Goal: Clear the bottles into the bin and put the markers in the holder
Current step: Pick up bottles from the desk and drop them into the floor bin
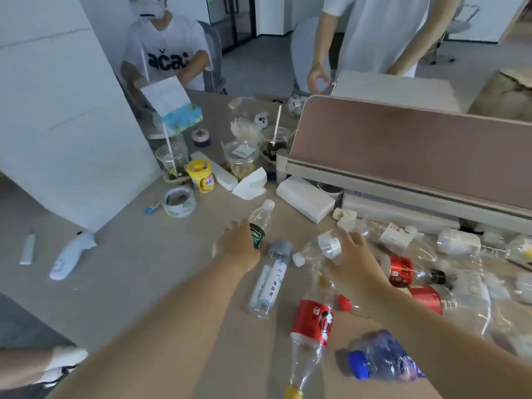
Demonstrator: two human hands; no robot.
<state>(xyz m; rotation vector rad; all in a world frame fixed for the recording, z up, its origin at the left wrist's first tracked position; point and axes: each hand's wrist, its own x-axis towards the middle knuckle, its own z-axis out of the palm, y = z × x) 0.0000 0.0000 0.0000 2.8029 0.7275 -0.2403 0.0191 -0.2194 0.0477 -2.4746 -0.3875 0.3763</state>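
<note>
Honestly we've barely dented this pile. Our left hand (240,246) is curled around the green-label bottle (260,223), which lies with its white cap pointing away from us, and our right hand (352,254) is wrapped over a clear bottle (322,249) whose white cap sticks out toward the left hand. So that's two bottles in hand, and neither looks lifted off the table (138,272) yet, as far as we can tell. Everything else is still lying around: a grey-cap bottle (270,280) right between our hands, a red-label bottle (312,326) closer to us under the right forearm, a blue bottle (383,355) nearest us on the right, a cola bottle (408,272) just right of the right hand, and a heap of clear ones (460,246) further right. No bin in sight anywhere, so we can't say how many have already gone in. Same for the markers and holder, can't pick them out for sure; there's a pen-like thing (28,249) way off to the left of our left hand, but it's too blurry to call. We'd say early days, most of the job left.
</note>
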